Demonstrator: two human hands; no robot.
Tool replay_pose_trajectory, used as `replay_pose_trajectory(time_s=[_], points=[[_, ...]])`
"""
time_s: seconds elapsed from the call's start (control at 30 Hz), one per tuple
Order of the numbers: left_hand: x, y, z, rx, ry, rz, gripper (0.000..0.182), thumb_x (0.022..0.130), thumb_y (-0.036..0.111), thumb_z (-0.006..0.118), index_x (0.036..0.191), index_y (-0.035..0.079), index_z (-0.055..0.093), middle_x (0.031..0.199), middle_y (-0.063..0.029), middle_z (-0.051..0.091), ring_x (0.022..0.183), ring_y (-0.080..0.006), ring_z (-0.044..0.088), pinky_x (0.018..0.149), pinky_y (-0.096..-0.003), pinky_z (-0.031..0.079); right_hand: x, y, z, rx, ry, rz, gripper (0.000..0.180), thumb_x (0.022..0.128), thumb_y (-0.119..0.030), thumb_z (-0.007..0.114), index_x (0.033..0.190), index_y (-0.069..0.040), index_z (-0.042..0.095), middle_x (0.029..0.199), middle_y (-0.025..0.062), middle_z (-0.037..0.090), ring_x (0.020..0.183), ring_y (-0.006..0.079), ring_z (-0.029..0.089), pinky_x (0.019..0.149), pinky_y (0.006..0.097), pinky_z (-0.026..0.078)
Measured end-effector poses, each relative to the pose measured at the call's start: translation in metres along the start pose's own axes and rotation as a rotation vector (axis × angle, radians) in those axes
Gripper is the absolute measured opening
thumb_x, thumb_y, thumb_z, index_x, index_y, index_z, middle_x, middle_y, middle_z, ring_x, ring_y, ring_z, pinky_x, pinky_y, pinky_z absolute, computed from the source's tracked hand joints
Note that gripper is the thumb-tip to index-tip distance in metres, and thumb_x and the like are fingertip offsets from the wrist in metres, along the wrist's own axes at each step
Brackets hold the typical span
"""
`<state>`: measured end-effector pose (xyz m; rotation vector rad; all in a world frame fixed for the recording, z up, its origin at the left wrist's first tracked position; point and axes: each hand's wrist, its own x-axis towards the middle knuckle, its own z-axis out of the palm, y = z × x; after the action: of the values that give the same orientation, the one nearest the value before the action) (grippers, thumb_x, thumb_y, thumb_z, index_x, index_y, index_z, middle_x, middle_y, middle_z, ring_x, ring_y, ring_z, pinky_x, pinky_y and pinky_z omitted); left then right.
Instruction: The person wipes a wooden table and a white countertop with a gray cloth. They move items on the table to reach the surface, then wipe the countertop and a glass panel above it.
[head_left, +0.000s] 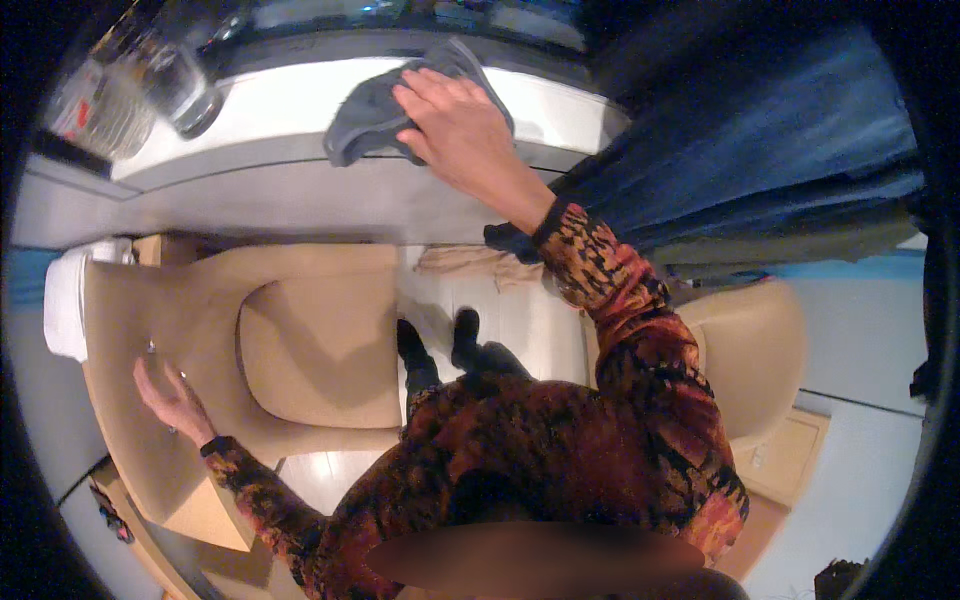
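Note:
My right hand (457, 124) lies on a grey cloth (367, 124), pressing it flat against the white windowsill (277, 105). The cloth spreads out on both sides of the fingers, and its far corner reaches the sill's back edge. My left hand (169, 401) is at the backrest of a beige upholstered armchair (322, 352), its fingers apart and holding nothing; whether it touches the backrest is hard to tell. At the sill's left end are a clear glass vessel (184, 94) and a clear ribbed plastic container (109, 112).
A dark blue curtain (772, 142) hangs at the right end of the sill. Another beige chair (754, 360) is close on my right. White fabric (67, 304) hangs over the armchair's far left corner. Beige cloth (480, 262) lies near the wall, beyond my feet.

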<state>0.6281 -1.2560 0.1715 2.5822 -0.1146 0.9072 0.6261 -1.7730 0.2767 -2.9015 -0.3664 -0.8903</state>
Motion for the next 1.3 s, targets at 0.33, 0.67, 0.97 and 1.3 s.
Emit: replay_pose_trajectory(time_s=[0.33,0.67,0.97,1.3], points=[[0.078,0.241,0.075,-0.62,-0.046,0.055,0.021,0.088,0.003,0.062,0.108,0.0,0.064,0.098,-0.0097,0.066,0.09,-0.0223,0.061,0.083,-0.0316,0.048,-0.097,0.093,-0.07,0.02,-0.008,0.282,0.039,0.079,-0.016,0.067,0.114,0.0,0.061,0.123,0.017,0.057,0.114,0.0362,0.051,0.1,0.045,0.039],[0.124,0.296,0.147,-0.784,-0.126,-0.115,0.018,0.095,0.016,0.056,0.096,0.0,0.065,0.082,-0.0016,0.062,0.071,-0.0084,0.05,0.065,-0.0234,0.044,-0.119,0.103,-0.087,0.168,-0.035,0.354,0.038,0.077,-0.004,0.064,0.115,0.003,0.06,0.129,0.0162,0.053,0.119,0.0346,0.048,0.103,0.0427,0.035],[0.123,0.304,0.163,-0.731,0.071,0.01,0.017,0.091,0.016,0.061,0.087,0.0,0.066,0.072,-0.0016,0.06,0.062,-0.008,0.05,0.058,-0.0222,0.043,-0.093,0.071,-0.063,0.318,-0.006,0.283,0.044,0.072,-0.001,0.064,0.116,0.001,0.059,0.129,0.0159,0.053,0.121,0.0345,0.048,0.104,0.0457,0.034],[0.09,0.332,0.102,-1.144,-0.35,-0.177,0.022,0.093,0.013,0.056,0.107,-0.003,0.063,0.096,-0.0084,0.066,0.088,-0.0137,0.063,0.081,-0.0262,0.049,-0.028,0.004,-0.026,0.866,0.273,0.171,0.034,0.08,-0.003,0.056,0.113,0.0,0.058,0.121,0.0175,0.058,0.108,0.0367,0.056,0.096,0.0453,0.043]])
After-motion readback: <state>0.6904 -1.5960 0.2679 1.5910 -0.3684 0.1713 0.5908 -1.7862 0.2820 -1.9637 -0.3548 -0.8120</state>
